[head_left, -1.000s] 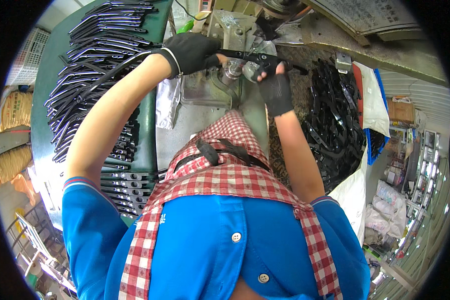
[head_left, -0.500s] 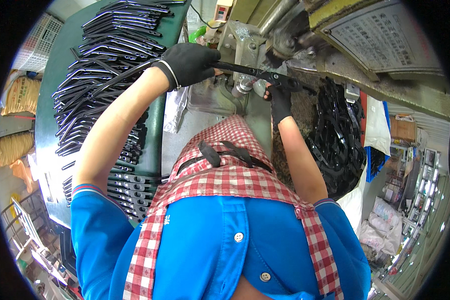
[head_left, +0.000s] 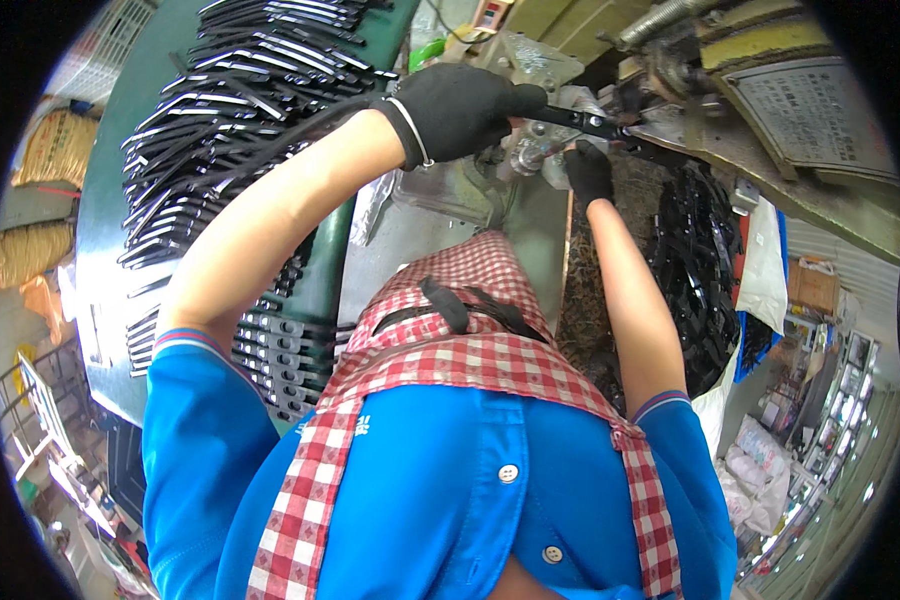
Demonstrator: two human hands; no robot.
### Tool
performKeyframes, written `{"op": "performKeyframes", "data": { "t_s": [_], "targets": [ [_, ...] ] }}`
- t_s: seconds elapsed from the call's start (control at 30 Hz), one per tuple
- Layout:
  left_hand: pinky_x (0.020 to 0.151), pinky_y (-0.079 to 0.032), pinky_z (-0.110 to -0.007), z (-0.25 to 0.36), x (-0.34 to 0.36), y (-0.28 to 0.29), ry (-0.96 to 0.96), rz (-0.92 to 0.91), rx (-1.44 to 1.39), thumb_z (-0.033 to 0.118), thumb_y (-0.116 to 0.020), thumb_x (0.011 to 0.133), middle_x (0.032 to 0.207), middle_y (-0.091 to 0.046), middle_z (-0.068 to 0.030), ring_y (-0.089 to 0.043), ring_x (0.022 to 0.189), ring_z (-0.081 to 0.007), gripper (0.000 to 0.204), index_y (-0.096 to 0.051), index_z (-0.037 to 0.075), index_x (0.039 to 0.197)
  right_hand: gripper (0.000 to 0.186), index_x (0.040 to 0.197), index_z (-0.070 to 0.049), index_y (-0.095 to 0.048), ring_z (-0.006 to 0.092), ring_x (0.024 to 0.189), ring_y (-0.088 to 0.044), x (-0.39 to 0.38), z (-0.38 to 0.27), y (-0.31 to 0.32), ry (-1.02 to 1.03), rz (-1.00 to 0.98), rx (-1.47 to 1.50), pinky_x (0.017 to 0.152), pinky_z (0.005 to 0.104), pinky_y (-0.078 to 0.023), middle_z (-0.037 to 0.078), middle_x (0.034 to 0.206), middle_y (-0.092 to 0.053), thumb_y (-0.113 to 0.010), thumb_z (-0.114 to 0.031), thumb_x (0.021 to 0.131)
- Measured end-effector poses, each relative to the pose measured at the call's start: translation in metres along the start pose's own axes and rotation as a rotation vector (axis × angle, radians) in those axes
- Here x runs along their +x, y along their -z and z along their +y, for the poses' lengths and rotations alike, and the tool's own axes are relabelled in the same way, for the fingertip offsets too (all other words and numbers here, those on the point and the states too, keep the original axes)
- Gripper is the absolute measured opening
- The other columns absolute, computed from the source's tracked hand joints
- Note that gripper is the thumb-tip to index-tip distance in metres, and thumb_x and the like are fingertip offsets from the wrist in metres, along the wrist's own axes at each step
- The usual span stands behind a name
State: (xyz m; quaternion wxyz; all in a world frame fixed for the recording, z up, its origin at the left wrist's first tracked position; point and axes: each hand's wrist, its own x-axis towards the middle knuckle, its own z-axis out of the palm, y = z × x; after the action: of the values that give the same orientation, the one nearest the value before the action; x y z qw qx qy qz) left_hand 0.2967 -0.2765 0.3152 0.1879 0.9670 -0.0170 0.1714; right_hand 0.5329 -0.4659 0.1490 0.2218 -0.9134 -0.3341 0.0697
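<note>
Left hand [head_left: 457, 115] now nearer right hand [head_left: 590, 173]

At the top middle there were one left hand [head_left: 460, 115], one right hand [head_left: 590, 172] and one held bar [head_left: 570, 119]. One blue shirt [head_left: 420, 460] had two white buttons [head_left: 508, 474]. One green desk [head_left: 115, 225], upper left, had too many black bars [head_left: 255, 95] to count.

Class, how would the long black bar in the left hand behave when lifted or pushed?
The long black bar is probably stiff, since it juts straight from the left hand without visible sag. Highlights on similar bars on the green table suggest a perhaps slippery finish. Reaching well past the hand, it may tip if gripped off-centre.
</note>
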Motion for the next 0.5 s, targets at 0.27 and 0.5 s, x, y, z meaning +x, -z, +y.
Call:
{"op": "performKeyframes", "data": {
  "t_s": [0.27,0.5],
  "targets": [
    [0.064,-0.049,-0.045,-0.011,-0.175,0.057,0.373,-0.243,0.022,0.02,-0.058,0.081,0.079,-0.064,-0.0135,-0.063,0.075,-0.035,0.018,-0.064,0.016,0.098,0.045,0.11,-0.013,-0.064,0.0337,0.103,-0.06,0.028,0.012,-0.007,0.033,-0.265,-0.406,0.087,0.0461,-0.048,0.014,0.113,-0.062,-0.06,-0.045,0.078],
    [0.069,-0.049,-0.041,0.031,-0.403,0.076,0.89,-0.473,0.111,0.01,-0.058,0.073,0.08,-0.062,-0.0166,-0.061,0.079,-0.0351,0.009,-0.065,0.007,0.078,0.033,0.099,-0.004,-0.066,0.0364,0.09,-0.063,0.03,0.026,-0.004,0.119,-0.248,-0.022,0.075,0.0431,-0.048,0.02,0.095,-0.066,-0.068,-0.028,0.077]
  ]
}}
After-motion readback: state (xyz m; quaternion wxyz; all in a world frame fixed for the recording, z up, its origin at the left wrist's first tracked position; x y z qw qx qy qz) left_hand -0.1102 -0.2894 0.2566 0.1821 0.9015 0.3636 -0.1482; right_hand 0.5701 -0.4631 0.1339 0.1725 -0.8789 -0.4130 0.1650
